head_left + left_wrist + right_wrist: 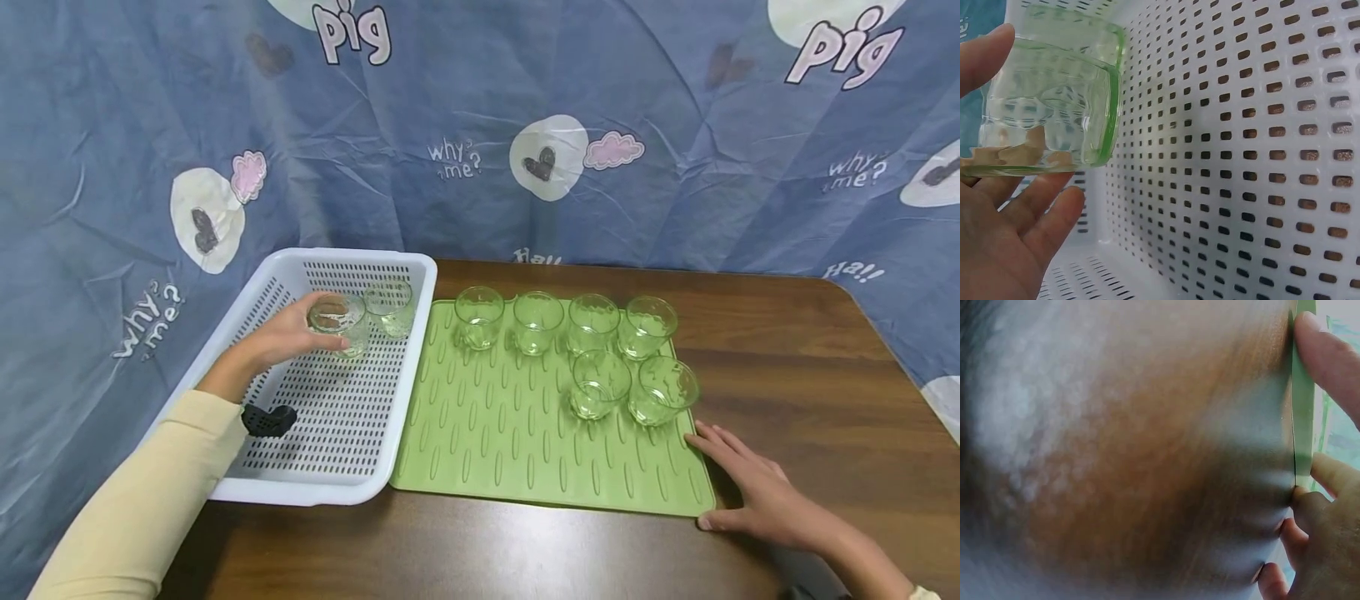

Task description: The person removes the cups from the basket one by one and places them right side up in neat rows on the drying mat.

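Note:
My left hand [288, 333] reaches into the white perforated basket [415, 392] and holds a clear drinking glass [352, 329] by its sides, thumb opposite the fingers. In the left wrist view the glass [1054, 119] appears tilted, its base toward the basket's perforated surface. A second glass [392, 312] is beside it in the basket. My right hand [765, 492], fingers spread, rests at the right edge of the green mat [480, 450]; thumb and fingertips touch the mat's edge or the table beside it.
Several more glasses [536, 325] stand upright on the mat, in a back row and a front pair [598, 387] toward the right. A small black object [270, 421] shows beside the left wrist. A wooden table [810, 358] lies underneath; a blue printed cloth [465, 100] hangs behind.

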### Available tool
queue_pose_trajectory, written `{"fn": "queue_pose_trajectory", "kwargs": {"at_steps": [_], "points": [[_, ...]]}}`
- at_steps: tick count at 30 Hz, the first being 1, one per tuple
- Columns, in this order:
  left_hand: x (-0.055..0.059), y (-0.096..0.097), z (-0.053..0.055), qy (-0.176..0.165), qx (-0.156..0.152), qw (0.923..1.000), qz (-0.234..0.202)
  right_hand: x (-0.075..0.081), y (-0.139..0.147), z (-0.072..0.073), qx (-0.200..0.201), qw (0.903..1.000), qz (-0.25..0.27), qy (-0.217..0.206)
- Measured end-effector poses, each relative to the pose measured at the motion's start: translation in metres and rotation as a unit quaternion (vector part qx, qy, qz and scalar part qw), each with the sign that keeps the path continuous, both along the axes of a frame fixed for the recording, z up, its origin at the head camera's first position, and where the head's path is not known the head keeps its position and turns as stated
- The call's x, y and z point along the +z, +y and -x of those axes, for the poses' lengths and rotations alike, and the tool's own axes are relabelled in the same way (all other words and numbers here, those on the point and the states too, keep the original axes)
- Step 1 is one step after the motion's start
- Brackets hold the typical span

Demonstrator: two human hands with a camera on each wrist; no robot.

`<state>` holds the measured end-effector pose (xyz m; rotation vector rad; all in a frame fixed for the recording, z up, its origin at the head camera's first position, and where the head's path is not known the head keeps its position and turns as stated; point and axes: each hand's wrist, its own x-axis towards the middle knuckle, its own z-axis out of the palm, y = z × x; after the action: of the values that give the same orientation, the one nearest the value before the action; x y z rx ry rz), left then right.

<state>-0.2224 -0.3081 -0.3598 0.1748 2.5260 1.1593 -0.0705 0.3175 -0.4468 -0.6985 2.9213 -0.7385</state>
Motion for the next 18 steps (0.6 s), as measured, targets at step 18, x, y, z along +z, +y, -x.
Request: {"fn": "queue_pose_trajectory", "kwargs": {"at_steps": [18], "points": [[0.075, 0.049, -0.016, 0.103, 0.075, 0.9905, -0.052, 0.004, -0.001, 0.0, -0.002, 0.9996, -0.007, -0.027]]}}
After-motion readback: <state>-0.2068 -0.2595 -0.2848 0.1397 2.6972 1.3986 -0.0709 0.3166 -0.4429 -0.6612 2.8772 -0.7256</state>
